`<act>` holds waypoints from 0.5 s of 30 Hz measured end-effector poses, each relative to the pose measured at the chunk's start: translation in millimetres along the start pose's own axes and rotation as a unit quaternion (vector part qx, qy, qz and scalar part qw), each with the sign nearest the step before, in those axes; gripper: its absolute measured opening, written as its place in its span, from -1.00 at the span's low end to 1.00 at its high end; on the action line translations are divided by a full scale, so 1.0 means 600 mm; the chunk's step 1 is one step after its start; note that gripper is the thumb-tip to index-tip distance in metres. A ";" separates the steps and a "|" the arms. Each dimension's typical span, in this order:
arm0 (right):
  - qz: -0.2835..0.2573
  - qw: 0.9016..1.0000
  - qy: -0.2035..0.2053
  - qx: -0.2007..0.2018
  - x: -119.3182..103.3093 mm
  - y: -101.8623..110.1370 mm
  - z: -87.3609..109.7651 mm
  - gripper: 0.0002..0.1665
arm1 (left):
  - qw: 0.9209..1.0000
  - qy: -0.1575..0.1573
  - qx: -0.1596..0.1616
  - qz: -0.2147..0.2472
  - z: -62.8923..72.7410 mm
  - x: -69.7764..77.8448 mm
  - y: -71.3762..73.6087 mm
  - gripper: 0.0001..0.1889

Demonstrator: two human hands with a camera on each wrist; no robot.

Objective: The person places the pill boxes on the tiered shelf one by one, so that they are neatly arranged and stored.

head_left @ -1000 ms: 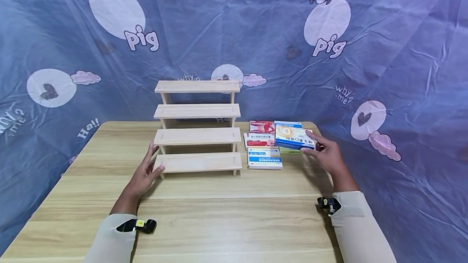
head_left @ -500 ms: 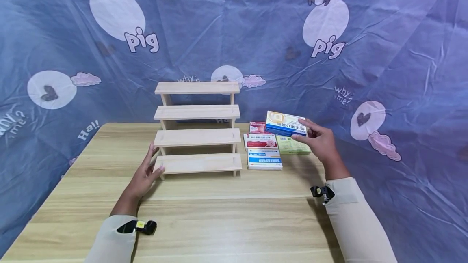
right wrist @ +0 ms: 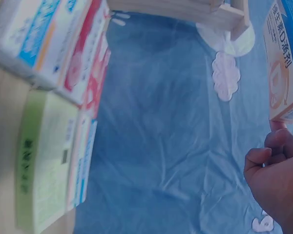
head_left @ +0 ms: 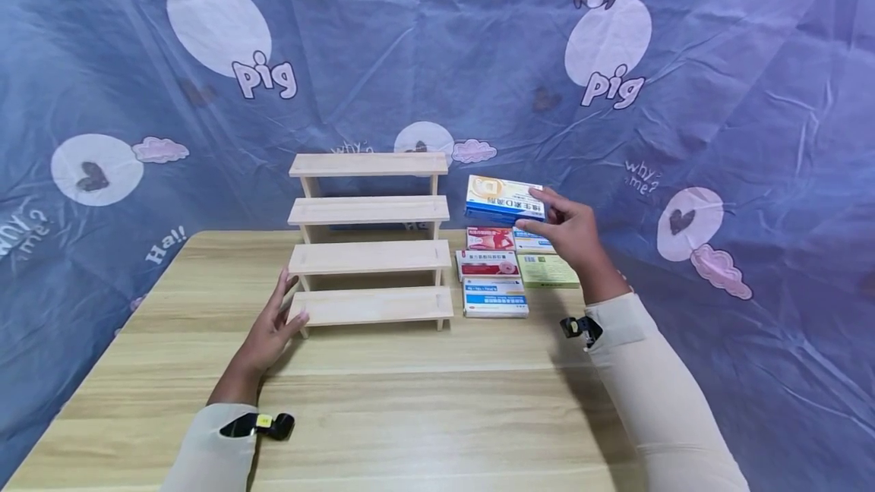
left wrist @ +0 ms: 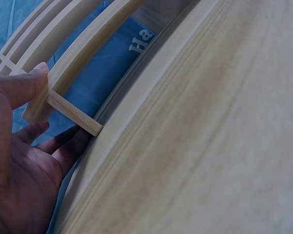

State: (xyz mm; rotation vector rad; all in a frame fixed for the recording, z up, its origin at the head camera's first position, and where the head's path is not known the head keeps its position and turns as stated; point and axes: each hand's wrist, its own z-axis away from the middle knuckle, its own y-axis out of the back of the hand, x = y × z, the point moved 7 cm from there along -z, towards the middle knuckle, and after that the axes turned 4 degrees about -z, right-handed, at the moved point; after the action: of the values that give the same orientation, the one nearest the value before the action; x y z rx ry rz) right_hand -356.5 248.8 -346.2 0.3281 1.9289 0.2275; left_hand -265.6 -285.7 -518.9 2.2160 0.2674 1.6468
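While my left hand [head_left: 269, 334] grips the rack [head_left: 370, 256], my right hand [head_left: 570, 230] pinches a box [head_left: 504, 198] aloft; this transfer likely needs a leftward reach.

Left hand [left wrist: 31, 168], wooden rack [left wrist: 78, 58] (held at one end), blue cloth [left wrist: 110, 63]

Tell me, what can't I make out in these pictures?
- Right wrist view: part of the blue-and-white box in the right hand is cut off by the picture's right edge.
- Head view: part of the back white-and-blue box is covered by that hand.
- Right wrist view: lettering on the green box is blurred.
- Left wrist view: the wooden stand is cut off by the top edge.
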 end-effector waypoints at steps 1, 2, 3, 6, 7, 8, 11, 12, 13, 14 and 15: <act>-0.004 1.000 0.001 -0.001 -0.005 -0.005 -0.005 -0.27 | 1.000 0.000 0.000 0.000 0.000 0.000 0.000 0.04; -0.006 1.000 0.000 -0.001 -0.010 -0.010 -0.009 -0.27 | 1.000 0.001 0.000 0.001 0.001 0.000 0.001 0.04; -0.007 1.000 -0.001 -0.001 -0.014 -0.015 -0.014 -0.27 | 1.000 0.001 -0.001 0.001 0.001 0.001 0.002 0.04; -0.018 1.000 0.005 -0.004 -0.028 -0.032 -0.027 -0.27 | 1.000 0.002 -0.002 0.001 0.000 0.001 0.003 0.04; -0.024 1.000 0.010 -0.005 -0.033 -0.038 -0.033 -0.27 | 1.000 0.002 -0.003 0.002 0.000 0.002 0.003 0.05; -0.028 0.999 0.016 -0.006 -0.038 -0.044 -0.038 -0.28 | 1.000 0.001 -0.003 0.004 -0.001 0.003 0.003 0.05; -0.040 0.999 0.030 -0.009 -0.051 -0.061 -0.053 -0.28 | 1.000 -0.001 -0.005 0.004 -0.001 0.004 0.002 0.04; -0.046 0.998 0.035 -0.010 -0.056 -0.067 -0.058 -0.28 | 1.000 0.003 -0.007 0.003 -0.001 0.005 0.001 0.04; -0.050 0.998 0.039 -0.012 -0.060 -0.073 -0.063 -0.29 | 1.000 0.007 -0.008 0.002 0.000 0.005 0.001 0.04; -0.055 0.998 0.042 -0.013 -0.065 -0.080 -0.067 -0.29 | 1.000 0.012 -0.009 0.001 0.001 0.004 0.001 0.04; -0.058 0.997 0.045 -0.015 -0.069 -0.086 -0.071 -0.29 | 1.000 0.016 -0.010 -0.003 0.001 0.004 0.001 0.04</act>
State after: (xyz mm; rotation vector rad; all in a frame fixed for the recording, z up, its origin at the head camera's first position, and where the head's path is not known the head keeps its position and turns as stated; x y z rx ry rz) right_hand -388.0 186.2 -310.2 0.1874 2.0244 0.1971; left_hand -264.1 -285.5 -516.7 2.1739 0.2634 1.6760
